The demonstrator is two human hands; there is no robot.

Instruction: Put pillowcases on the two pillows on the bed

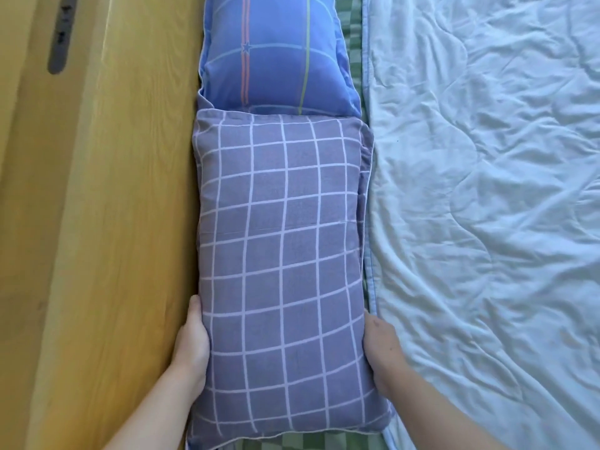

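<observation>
Head view looks straight down along the edge of a bed. A purple pillow in a white-grid pillowcase lies lengthwise against the wooden headboard, which fills the left of the frame. Its far end touches, and slightly overlaps, a second pillow cased in blue fabric with orange and green stripes and a small star; that one runs out of the top of the frame.

The left hand lies against the purple pillow's left edge, squeezed between the pillow and the headboard. Only its back and thumb side show, and the fingers are hidden behind the pillow, so whether they curl round it cannot be told. The right hand lies against the opposite edge with its fingers tucked out of sight under the pillow's side; its grip cannot be told either.

A rumpled pale blue quilt covers the right half of the bed, its hem running just beside the pillows. A green checked sheet shows in the narrow strip between them and below the purple pillow's near end.
</observation>
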